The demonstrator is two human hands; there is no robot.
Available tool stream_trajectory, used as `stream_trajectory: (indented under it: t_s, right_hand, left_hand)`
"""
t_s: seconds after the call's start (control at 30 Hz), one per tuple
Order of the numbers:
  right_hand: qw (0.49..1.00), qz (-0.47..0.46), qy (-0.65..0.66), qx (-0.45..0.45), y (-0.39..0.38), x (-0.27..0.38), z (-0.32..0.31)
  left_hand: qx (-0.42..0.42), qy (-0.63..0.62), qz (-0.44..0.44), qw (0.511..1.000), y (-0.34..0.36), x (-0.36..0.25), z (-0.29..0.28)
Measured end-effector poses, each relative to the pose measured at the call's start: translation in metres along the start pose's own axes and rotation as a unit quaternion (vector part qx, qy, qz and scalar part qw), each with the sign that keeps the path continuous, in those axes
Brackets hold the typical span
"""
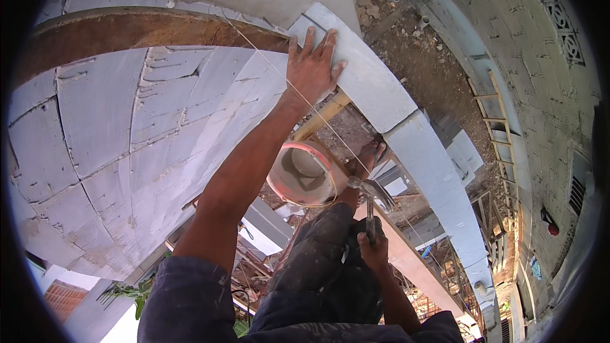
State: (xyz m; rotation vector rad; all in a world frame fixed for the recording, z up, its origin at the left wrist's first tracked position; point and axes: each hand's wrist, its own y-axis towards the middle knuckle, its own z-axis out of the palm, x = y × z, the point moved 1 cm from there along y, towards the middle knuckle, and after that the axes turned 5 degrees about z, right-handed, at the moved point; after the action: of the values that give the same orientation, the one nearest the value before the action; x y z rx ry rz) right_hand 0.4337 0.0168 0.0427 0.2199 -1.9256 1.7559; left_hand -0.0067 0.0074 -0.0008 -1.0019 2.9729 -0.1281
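A tall pale-grey block wall is seen at L. At the far end of the narrow R-hand row, a pale rectangular block is set; its L edge, nr the far corner, is covered by L hand, fingers spread. Btwn wall & row, a round whitish bucket w/ orange rim is seen. A metal-headed hammer is gripped by R hand, fingers curled round handle.
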Motion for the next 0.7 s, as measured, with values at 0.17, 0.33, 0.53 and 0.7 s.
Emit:
stream_trajectory:
  t_s: [0.17,0.33,0.53,0.7]
  right_hand:
    - [0.999,0.013,-0.035,-0.011,-0.005,0.009,0.009]
    - [0.995,-0.068,-0.026,-0.073,-0.011,-0.013,0.005]
    - [0.998,-0.007,-0.035,-0.047,-0.012,-0.01,-0.012]
    - [0.991,0.071,-0.106,-0.031,-0.021,0.018,-0.026]
  left_hand:
    - [-0.04,-0.037,0.023,0.998,-0.008,0.009,0.004]
    - [-0.039,-0.03,-0.01,0.999,-0.012,0.002,0.006]
    - [0.007,0.0,-0.005,1.0,-0.004,-0.002,-0.002]
    - [-0.027,-0.095,-0.018,0.995,-0.012,0.014,-0.001]
